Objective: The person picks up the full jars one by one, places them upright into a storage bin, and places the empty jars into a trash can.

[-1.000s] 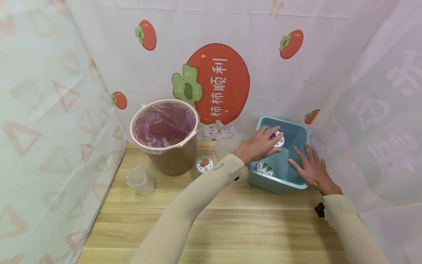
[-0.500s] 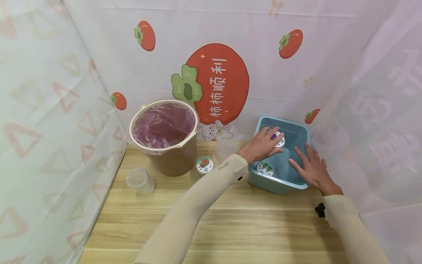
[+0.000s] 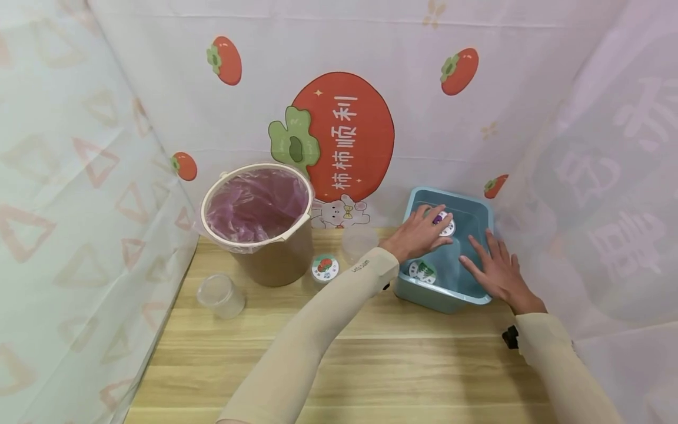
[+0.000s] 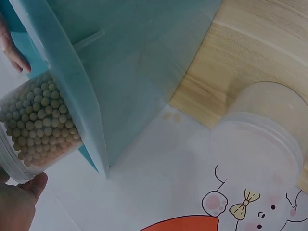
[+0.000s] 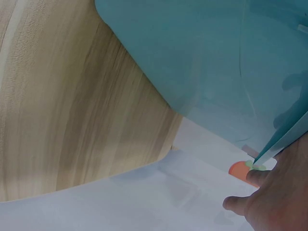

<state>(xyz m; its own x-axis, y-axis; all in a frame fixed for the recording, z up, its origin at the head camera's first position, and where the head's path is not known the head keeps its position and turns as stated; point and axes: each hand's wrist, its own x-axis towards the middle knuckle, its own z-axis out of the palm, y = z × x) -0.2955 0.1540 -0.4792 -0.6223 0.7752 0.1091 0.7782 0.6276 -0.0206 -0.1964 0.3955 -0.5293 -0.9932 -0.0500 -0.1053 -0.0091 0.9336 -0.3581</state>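
My left hand [image 3: 415, 237] grips the purple-labelled jar [image 3: 448, 226] at the blue basin's [image 3: 430, 298] mouth; my right hand [image 3: 500, 274] lies spread at its rim. Judged partway: green-labelled jar [image 3: 424, 272] inside; tomato-labelled jar [image 3: 325, 268], near clear jar [image 3: 221, 296], far clear jar [image 3: 358, 242] outside, on the bench [image 3: 413, 377].

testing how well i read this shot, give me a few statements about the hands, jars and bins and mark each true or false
1. The left hand holds a jar of small round pieces. True.
2. The tomato-lidded jar is inside the blue bin. False: it stands on the wooden table, beside the round bin.
3. A purplish liner hangs in the round bin. True.
4. The right hand is inside the round bin. False: it is at the blue bin's right rim.
5. A green-pictured lid shows in the blue bin. True.
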